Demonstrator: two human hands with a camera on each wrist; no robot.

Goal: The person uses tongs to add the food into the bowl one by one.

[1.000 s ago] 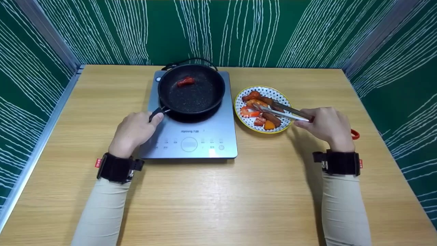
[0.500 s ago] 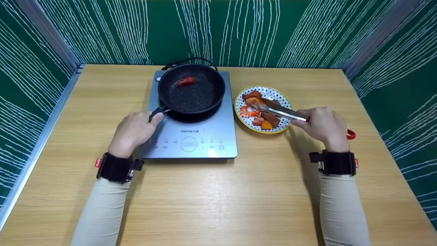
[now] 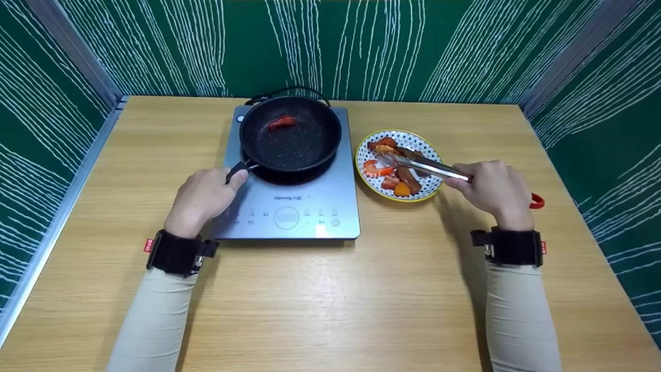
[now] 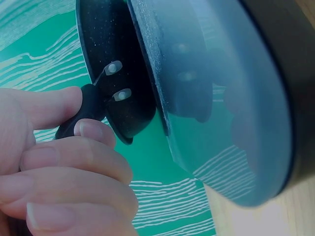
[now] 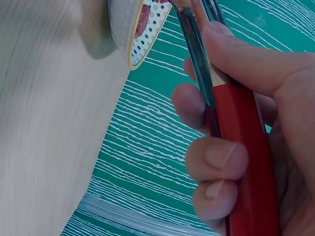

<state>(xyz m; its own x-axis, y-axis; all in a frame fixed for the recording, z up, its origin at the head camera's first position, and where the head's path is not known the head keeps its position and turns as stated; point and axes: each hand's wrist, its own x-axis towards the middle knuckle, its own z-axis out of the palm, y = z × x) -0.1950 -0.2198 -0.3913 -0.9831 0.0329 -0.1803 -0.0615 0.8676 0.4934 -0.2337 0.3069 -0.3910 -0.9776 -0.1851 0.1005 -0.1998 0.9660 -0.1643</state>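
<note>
My left hand (image 3: 206, 196) grips the black handle (image 3: 236, 171) of a frying pan (image 3: 304, 142). A red piece of food (image 3: 282, 122) lies toward the pan's far left. In my right hand (image 3: 493, 188) are metal tongs (image 3: 434, 169), whose red grips (image 5: 243, 147) show in the right wrist view. Their arms are close together and the tips sit among the food on a dotted plate (image 3: 413, 139); I cannot tell whether they pinch a piece. A shrimp (image 3: 376, 169), an orange chunk (image 3: 402, 190) and several red-brown pieces lie there.
Under the pan is a silver induction cooker (image 3: 335, 186), with a black cord (image 3: 297, 89) behind it. The plate stands just to its right on the wooden table (image 3: 320, 299). Green walls with white streaks (image 3: 361, 51) rise at the back and sides.
The tongs' arms have come together over the plate. The orange chunk and nearby pieces have shifted slightly left. My right hand went a little left, then partly back; the left hand stayed still.
</note>
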